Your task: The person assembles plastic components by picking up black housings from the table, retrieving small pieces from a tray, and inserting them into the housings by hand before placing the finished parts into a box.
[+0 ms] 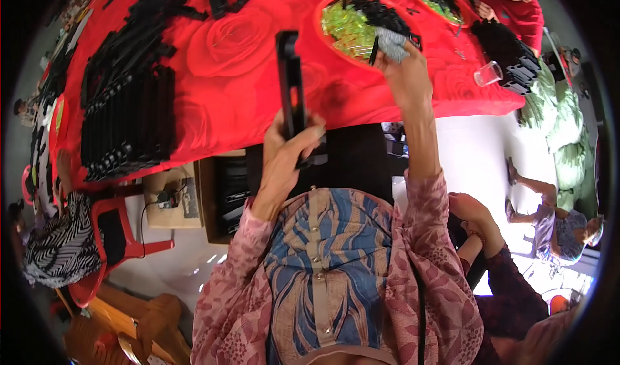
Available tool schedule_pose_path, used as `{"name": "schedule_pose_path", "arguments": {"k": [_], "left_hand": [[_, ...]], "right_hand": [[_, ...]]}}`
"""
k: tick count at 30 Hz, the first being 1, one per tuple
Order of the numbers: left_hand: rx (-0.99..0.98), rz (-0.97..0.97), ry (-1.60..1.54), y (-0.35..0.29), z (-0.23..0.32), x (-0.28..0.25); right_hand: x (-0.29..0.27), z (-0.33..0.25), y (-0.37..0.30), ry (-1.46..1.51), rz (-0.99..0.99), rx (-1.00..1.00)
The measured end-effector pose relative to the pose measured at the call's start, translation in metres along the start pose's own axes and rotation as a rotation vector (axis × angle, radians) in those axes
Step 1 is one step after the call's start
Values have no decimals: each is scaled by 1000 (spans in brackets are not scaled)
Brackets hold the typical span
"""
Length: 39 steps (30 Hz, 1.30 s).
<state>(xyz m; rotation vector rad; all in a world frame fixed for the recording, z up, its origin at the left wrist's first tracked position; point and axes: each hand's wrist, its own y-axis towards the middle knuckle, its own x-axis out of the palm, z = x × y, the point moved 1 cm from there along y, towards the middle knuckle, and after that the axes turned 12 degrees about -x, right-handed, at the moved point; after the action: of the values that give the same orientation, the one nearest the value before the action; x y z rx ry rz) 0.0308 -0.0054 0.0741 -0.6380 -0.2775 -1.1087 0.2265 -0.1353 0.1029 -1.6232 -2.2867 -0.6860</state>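
My left hand is closed round a long black plastic piece, which stands up from my fist above the near edge of the red-covered table. A small spot of orange shows partway along it. My right hand reaches over the near rim of a red oval tray. At its fingertips is a grey mottled cloth-like piece; whether it is held or wrapped round the fingers is unclear. A thin black part shows beside it. Yellow-green small pieces and small black parts fill the tray.
Stacked long black pieces cover the table's left side. A clear cup lies near more black pieces at the right. Another tray stands farther back, near another person's hands. Someone sits close at my right.
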Motion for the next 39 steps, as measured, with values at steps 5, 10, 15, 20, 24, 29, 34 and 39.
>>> {"name": "schedule_pose_path", "arguments": {"k": [5,10,15,20,24,29,34,39], "left_hand": [[93,73,-37,30,-4,13],[137,157,19,24,-17,4],[158,231,-24,14,-15,1],[159,263,63,1,-11,-9],[176,251,162,-2,-11,-17],[163,248,435,-6,-9,-28],[61,228,399,-8,-9,-35],[-27,90,226,-6,-17,-38]], "right_hand": [[34,27,-64,130,71,-4],[43,41,-91,48,-36,18],[37,39,-96,24,-113,109],[35,27,-98,-176,-232,86],[38,21,-102,-364,-352,63],[32,24,-106,-478,-432,-31],[34,17,-106,-766,-579,-6],[16,27,-101,-566,-539,57]]}}
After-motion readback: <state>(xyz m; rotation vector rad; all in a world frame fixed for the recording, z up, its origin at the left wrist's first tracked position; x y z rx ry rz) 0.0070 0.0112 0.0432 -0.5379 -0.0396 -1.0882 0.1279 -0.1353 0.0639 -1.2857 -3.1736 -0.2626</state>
